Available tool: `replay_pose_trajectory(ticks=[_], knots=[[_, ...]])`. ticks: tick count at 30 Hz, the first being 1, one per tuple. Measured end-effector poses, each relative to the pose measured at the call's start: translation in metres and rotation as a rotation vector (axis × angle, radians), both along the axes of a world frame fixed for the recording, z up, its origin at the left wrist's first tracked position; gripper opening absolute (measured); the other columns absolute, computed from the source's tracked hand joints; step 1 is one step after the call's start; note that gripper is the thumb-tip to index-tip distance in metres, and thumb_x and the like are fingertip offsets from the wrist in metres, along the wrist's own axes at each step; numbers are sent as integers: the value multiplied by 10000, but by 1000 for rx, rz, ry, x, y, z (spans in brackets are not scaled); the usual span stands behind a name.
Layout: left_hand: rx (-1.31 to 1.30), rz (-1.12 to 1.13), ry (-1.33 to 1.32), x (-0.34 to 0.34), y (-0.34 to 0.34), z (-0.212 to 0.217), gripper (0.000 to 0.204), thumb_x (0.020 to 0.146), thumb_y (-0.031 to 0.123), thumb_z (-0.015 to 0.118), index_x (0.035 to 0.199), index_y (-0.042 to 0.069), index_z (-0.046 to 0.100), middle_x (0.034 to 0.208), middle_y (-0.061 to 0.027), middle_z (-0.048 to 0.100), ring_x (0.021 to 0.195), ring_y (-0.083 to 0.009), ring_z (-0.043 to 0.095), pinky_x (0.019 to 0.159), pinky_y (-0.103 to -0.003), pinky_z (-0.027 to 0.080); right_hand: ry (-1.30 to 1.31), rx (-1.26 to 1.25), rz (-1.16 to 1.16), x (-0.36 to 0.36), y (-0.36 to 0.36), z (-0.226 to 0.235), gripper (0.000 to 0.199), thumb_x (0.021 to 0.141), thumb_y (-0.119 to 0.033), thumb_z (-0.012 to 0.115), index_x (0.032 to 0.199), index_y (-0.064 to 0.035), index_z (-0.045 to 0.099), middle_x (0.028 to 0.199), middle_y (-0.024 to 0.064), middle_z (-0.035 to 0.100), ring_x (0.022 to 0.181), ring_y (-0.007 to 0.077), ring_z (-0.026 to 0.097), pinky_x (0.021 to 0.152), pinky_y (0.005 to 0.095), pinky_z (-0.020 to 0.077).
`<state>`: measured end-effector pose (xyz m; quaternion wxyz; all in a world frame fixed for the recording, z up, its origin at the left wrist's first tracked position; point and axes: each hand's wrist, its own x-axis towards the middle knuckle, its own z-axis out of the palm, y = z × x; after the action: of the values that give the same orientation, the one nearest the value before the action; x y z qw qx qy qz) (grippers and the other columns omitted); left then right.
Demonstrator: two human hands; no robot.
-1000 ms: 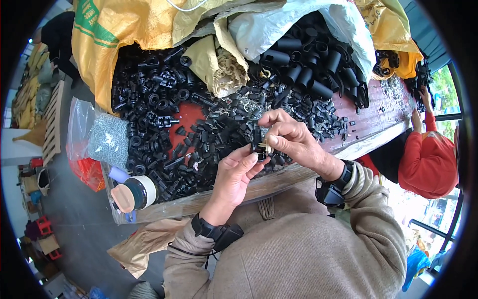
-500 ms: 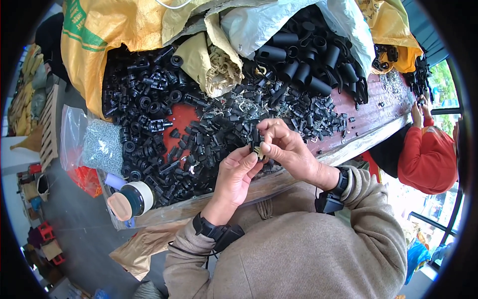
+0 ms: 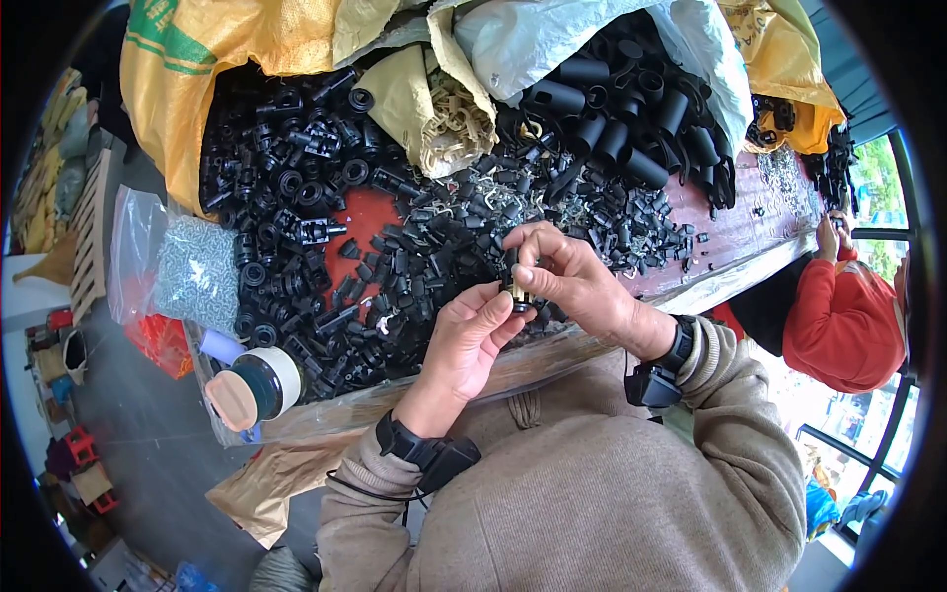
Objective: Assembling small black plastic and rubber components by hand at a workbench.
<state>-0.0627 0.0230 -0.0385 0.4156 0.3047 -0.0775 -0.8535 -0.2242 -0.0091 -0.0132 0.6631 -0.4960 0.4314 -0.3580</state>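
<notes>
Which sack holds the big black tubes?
The white sack at top right; the tubes spill from its mouth, while the yellow sack holds smaller fittings.

A small black plastic fitting (image 3: 517,288) with a pale, brass-coloured bit at its lower end sits just right of the frame's centre, upright and lifted above the table. It is pinched from both sides, the left hand (image 3: 472,335) below it and the right hand (image 3: 570,276) above and right, and fingers cover most of it.
</notes>
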Motion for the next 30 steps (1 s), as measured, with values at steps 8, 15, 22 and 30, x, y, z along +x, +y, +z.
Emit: replay_pose_trajectory(ticks=[8, 15, 22, 30], knots=[[-83, -68, -132, 9, -1, 8, 236, 792, 151, 572, 954, -18, 542, 879, -121, 601, 764, -171, 603, 660, -211, 507, 427, -555, 17, -21, -24, 4, 92, 760, -100, 597, 822, -53, 547, 933, 57, 496, 805, 149, 488, 710, 266, 400], [-92, -69, -126, 10, -3, 7, 250, 794, 142, 546, 965, -40, 538, 877, -122, 604, 738, -165, 604, 651, -210, 502, 1162, -1122, 110, -35, -70, -15, 184, 671, -95, 607, 853, -78, 577, 852, 52, 517, 832, 229, 477, 737, 340, 351], [-83, -38, -133, 11, -8, 5, 259, 800, 159, 539, 970, -37, 536, 879, -127, 602, 743, -161, 603, 646, -209, 501, 1191, -972, 171, -32, -79, -21, 210, 675, -127, 603, 880, -94, 569, 866, 37, 496, 843, 224, 457, 729, 337, 336], [-104, -11, -138, 8, -3, 5, 248, 799, 146, 533, 972, -31, 529, 887, -135, 598, 752, -162, 598, 665, -219, 501, 1109, -950, 171, -33, -80, -24, 227, 667, -144, 618, 868, -95, 525, 826, 52, 462, 799, 238, 439, 699, 348, 330]])
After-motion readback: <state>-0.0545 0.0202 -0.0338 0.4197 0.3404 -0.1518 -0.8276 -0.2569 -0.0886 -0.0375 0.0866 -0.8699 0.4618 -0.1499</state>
